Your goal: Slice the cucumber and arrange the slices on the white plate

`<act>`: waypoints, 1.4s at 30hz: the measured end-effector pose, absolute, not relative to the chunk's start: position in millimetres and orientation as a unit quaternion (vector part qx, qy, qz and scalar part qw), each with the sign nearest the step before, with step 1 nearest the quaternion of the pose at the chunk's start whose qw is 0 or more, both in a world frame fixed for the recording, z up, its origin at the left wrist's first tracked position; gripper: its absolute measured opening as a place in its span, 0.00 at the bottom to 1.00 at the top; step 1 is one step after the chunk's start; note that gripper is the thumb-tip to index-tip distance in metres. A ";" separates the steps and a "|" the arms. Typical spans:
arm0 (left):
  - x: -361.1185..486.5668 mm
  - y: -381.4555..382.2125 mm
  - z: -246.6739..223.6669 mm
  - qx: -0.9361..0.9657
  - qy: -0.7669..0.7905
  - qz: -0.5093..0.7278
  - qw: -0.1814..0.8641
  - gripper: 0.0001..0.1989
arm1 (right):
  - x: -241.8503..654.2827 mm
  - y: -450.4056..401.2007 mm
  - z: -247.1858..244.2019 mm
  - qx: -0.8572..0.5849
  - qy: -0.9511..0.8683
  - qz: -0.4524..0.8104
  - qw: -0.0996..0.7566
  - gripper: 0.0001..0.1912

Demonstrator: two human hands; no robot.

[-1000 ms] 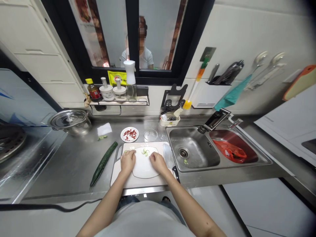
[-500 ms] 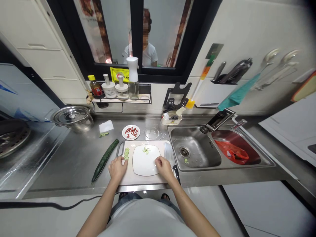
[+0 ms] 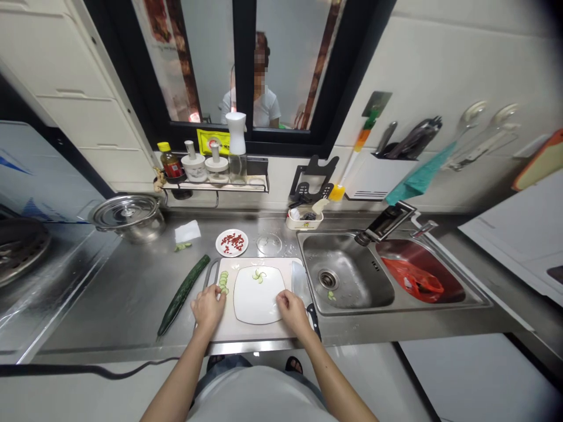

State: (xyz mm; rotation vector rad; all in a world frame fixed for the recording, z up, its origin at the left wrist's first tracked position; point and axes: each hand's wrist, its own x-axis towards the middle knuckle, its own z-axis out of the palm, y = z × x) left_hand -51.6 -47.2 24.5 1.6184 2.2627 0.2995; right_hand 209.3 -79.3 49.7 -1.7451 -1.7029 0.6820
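My left hand (image 3: pixel 208 308) is at the lower end of a row of overlapping cucumber slices (image 3: pixel 224 276), fingers curled and the tips pinching at the lowest slice. Those slices lie along the left side of a pale cutting board (image 3: pixel 227 331). A white square plate (image 3: pixel 258 305) rests on the board, with several cucumber pieces (image 3: pixel 258 275) fanned out near its far edge. At the plate's right edge my right hand (image 3: pixel 292 309) is closed, thumb against fingers; what it holds, if anything, is hidden. A whole cucumber (image 3: pixel 183 296) lies left of the board.
A knife (image 3: pixel 313 319) lies at the board's right side, its blade partly on it. Behind the board stands a small plate of red bits (image 3: pixel 231 242). A double sink (image 3: pixel 352 269) is to the right, a lidded pot (image 3: pixel 129 218) far left. Through the window a person (image 3: pixel 264 105) shows.
The view has tilted slightly, so everything sits a little lower in the picture. Both hands remain nearly where they were, the left at the slices and the right at the plate's edge.
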 end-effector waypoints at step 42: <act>7.8 -31.8 165.1 0.504 0.486 0.507 0.504 0.15 | 166.3 -30.4 160.1 -0.485 -0.670 0.365 0.429 0.08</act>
